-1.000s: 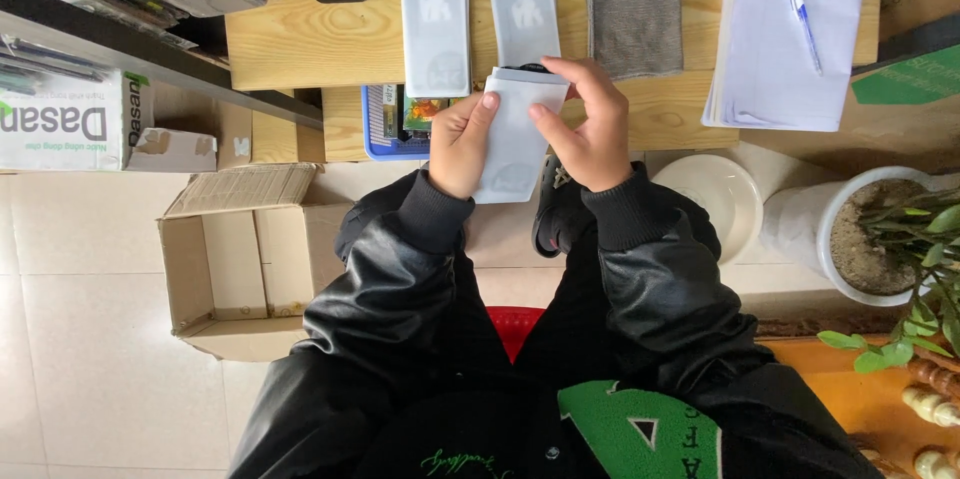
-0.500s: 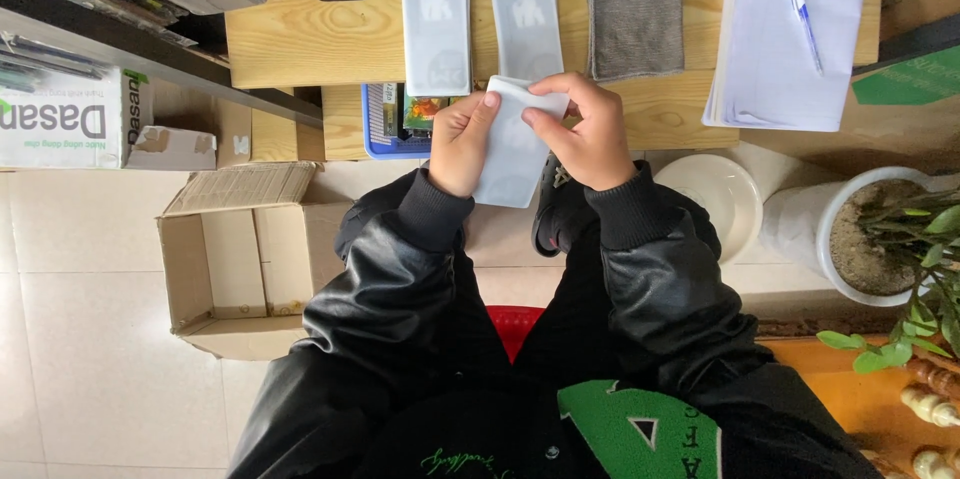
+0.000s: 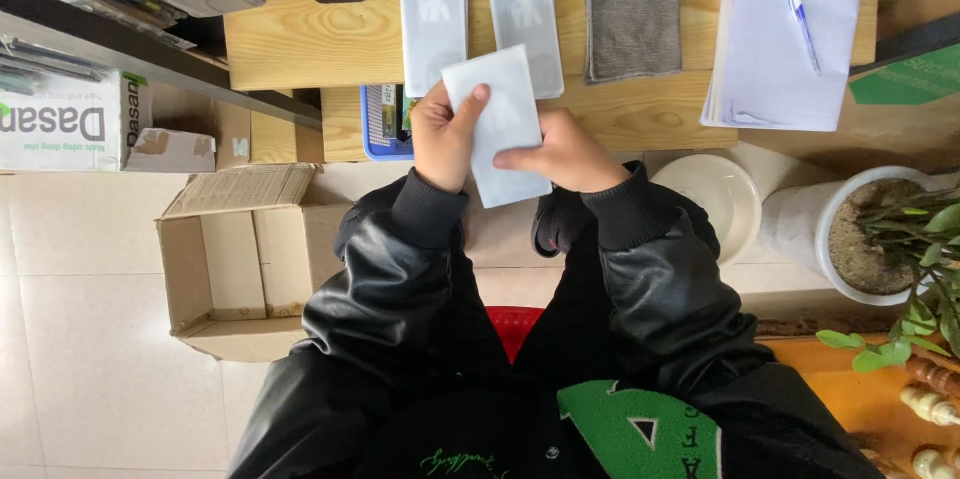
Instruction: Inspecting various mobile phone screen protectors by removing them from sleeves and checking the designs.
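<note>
Both hands meet at centre frame, clamped on a pale flat packet (image 3: 497,124): left hand (image 3: 445,134) pinches its left edge, right hand (image 3: 562,151) its lower right; its long axis runs up-frame toward the wooden table (image 3: 300,34), tilted slightly left

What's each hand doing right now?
Left hand: closed on the white flat packet, thumb across its front.
Right hand: gripping the same packet from its right side.
</note>
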